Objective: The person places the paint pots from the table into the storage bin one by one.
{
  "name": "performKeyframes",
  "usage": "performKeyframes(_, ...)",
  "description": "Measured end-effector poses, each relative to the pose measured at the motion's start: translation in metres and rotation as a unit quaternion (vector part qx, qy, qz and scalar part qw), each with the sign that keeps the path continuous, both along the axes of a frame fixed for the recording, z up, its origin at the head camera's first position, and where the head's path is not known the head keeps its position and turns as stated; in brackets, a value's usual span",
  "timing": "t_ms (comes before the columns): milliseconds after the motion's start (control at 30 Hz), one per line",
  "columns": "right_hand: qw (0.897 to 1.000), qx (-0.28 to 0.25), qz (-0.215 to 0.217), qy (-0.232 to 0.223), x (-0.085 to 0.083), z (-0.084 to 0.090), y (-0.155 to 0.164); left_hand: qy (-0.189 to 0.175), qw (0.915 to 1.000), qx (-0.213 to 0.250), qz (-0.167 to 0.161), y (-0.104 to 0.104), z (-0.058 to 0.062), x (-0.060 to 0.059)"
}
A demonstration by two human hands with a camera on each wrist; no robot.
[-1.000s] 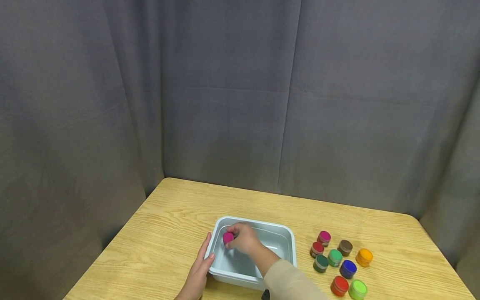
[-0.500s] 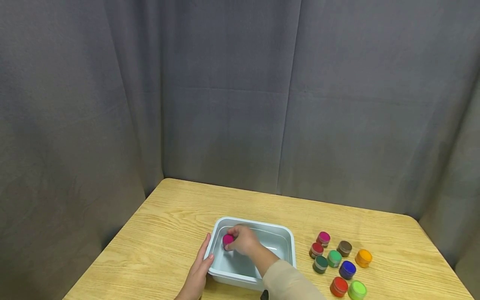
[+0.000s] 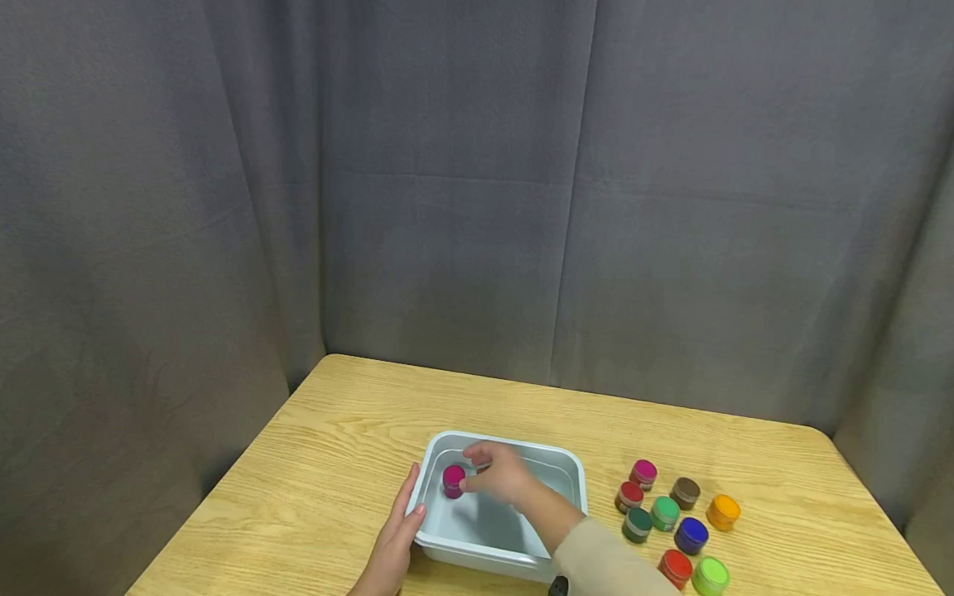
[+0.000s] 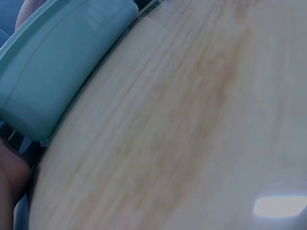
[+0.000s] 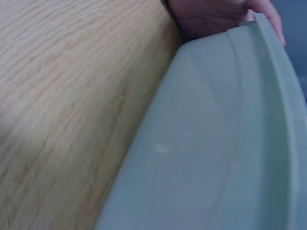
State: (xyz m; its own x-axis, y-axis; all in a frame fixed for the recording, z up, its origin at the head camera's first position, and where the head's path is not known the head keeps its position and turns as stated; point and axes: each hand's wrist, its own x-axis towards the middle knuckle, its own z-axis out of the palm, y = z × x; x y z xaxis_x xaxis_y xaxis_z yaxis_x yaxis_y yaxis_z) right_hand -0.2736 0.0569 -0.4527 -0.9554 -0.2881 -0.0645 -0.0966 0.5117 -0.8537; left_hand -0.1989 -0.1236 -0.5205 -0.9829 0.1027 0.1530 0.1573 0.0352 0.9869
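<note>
A small magenta paint jar (image 3: 453,481) stands upright inside a pale grey-blue plastic tub (image 3: 507,561), near its left wall. Just right of the jar is my right hand (image 3: 501,474), its fingers spread apart with nothing between them and the thumb tip close to the jar's side. My left hand (image 3: 393,538) holds the tub's left side, fingers along the outer wall and thumb over the rim. The right wrist view shows that hand (image 5: 211,17) at the tub's corner. In the left wrist view the tub's outer wall (image 4: 62,62) fills the upper left.
Right of the tub, several more paint jars stand loosely grouped on the wooden table (image 3: 358,414), among them a magenta one (image 3: 643,474), an orange one (image 3: 724,512), a blue one (image 3: 691,535) and a lime green one (image 3: 711,575). Grey curtains (image 3: 462,207) hang behind and at the sides.
My right hand has let go of the magenta jar and drawn back to the right, leaving it standing in the tub. The left hand has stayed in place.
</note>
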Motion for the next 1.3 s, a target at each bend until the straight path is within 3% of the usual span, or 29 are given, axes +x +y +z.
performKeyframes(567, 0.999, -0.003, -0.034, 0.005, 0.017, 0.034, 0.05, 0.013, 0.9999, 0.001, 0.008, 0.002, 0.001, 0.0)
performKeyframes(1033, 0.994, 0.0, -0.105, 0.024, 0.031, 0.041, 0.105, 0.001, 0.9999, -0.003, 0.011, 0.0, 0.0, 0.003)
performKeyframes(1300, 0.992, 0.015, -0.119, 0.025, 0.044, 0.042, 0.136, 0.002, 1.0, 0.0, 0.008, 0.001, 0.0, 0.002)
